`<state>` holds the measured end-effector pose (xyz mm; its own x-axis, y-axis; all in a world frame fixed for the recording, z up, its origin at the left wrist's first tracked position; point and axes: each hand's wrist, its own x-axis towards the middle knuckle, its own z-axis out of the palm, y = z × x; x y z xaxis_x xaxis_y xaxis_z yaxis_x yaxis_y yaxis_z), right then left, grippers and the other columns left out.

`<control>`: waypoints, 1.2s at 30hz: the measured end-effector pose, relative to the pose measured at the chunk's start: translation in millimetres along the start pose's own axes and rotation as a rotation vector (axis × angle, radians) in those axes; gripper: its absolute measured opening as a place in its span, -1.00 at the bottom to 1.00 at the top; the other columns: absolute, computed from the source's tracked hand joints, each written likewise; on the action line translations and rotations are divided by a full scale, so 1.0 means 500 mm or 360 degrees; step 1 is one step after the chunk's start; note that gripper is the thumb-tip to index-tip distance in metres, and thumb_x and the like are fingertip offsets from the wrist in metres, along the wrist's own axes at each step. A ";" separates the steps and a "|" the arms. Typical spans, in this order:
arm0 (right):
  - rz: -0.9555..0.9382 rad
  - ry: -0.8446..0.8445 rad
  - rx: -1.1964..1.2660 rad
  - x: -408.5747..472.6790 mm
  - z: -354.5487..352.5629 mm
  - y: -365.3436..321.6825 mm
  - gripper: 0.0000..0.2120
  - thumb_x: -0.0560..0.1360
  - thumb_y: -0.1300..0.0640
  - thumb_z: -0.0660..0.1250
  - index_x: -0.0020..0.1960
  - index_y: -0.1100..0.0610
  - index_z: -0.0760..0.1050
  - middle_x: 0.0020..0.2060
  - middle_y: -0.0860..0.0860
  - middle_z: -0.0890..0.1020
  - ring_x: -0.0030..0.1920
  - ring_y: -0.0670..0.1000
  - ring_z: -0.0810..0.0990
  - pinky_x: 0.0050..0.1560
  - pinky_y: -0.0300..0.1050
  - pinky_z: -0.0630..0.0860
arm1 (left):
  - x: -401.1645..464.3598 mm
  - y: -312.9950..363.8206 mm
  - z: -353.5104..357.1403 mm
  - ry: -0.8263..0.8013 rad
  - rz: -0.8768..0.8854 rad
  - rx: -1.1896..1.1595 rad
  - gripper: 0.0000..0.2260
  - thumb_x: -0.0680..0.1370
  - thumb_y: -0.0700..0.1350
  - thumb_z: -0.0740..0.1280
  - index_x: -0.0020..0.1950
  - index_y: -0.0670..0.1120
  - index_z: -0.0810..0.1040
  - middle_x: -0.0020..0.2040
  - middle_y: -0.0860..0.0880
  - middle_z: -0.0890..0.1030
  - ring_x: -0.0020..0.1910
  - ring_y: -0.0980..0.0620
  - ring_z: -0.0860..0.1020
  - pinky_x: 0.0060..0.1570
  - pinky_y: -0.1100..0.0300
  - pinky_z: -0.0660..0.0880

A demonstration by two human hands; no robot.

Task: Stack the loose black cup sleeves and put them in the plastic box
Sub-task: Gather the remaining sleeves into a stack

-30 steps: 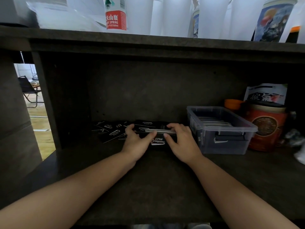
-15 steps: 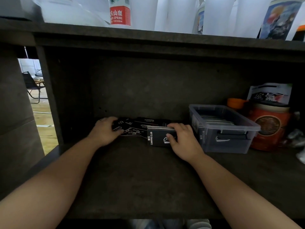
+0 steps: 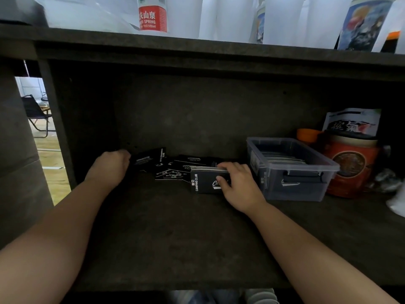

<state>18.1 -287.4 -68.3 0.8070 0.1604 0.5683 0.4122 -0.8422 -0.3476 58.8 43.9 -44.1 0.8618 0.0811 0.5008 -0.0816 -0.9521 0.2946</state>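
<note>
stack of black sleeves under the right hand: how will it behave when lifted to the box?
The stack of sleeves is likely light, being thin flat card. Its layered edges suggest it may fan or slide apart unless the right hand squeezes it. Each sleeve probably bends easily.

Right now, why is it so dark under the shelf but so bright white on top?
Head view: the shelf board shades the cubby, so the loose black cup sleeves look dim; the cups on top glare white, washed out; the wide lens bends the edges, and the far right corner is blurry.
</note>
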 end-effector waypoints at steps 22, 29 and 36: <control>0.0011 0.0026 0.0079 -0.002 0.000 -0.001 -0.67 0.66 0.09 0.05 0.37 0.05 0.41 0.20 0.00 0.52 0.20 -0.04 0.34 0.16 -0.21 0.30 | -0.051 0.134 0.013 -0.0361 0.0360 -0.1063 -0.64 0.40 -0.27 0.51 0.03 0.14 0.57 -0.19 0.02 0.65 -0.16 0.21 0.61 -0.06 0.28 0.54; -0.0001 -0.0043 -0.0039 -0.003 -0.002 -0.005 -0.61 0.59 0.01 0.24 0.40 0.01 0.35 0.26 -0.01 0.47 0.28 -0.01 0.31 0.26 -0.06 0.40 | -0.082 0.198 0.041 -0.0095 0.0304 -0.0934 -0.59 0.44 -0.12 0.50 0.20 0.14 0.43 -0.14 0.09 0.58 -0.10 0.20 0.56 -0.05 0.27 0.51; -0.0039 -0.0016 -0.0098 -0.002 0.002 -0.007 -0.61 0.59 0.04 0.21 0.41 0.02 0.33 0.26 -0.01 0.47 0.27 -0.01 0.32 0.26 -0.08 0.39 | -0.112 0.324 0.076 -0.0138 -0.1037 -0.2181 -0.78 0.62 0.12 0.17 0.17 0.03 0.40 0.15 -0.02 0.50 0.16 -0.01 0.46 0.22 0.07 0.36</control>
<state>16.2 -284.0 -68.3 0.8012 0.1861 0.5686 0.4054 -0.8679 -0.2871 16.5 -126.3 -55.4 0.9520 0.3028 -0.0451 -0.0324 0.2460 0.9687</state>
